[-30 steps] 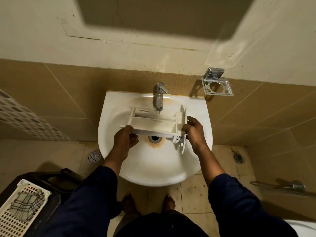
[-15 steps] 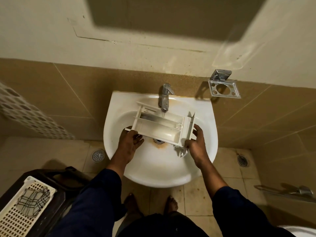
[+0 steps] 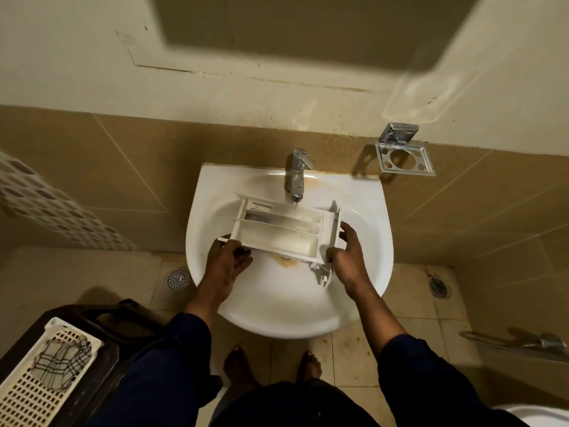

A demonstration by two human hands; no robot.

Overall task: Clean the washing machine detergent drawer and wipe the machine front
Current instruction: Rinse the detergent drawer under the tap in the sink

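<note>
Rinsing step, by my judgement: the detergent drawer (image 3: 283, 232) sits between the hands, over the sink (image 3: 277, 306), under the tap (image 3: 296, 175) just beyond them. The left hand (image 3: 229, 260) grips its near corner and the right hand (image 3: 346, 257) clasps its front panel. Next, each compartment needs flushing.

Drain (image 3: 286, 257) mostly hidden by det. drawer (image 3: 277, 234).

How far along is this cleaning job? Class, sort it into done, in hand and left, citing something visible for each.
Done: the detergent drawer is out of the machine, over the sink. In hand: the left hand and right hand grip its ends beneath the tap, compartments up, pale residue showing inside, so cleaning looks unfinished. Left: finishing the drawer, refitting it and wiping the machine front, which is not in view.
</note>
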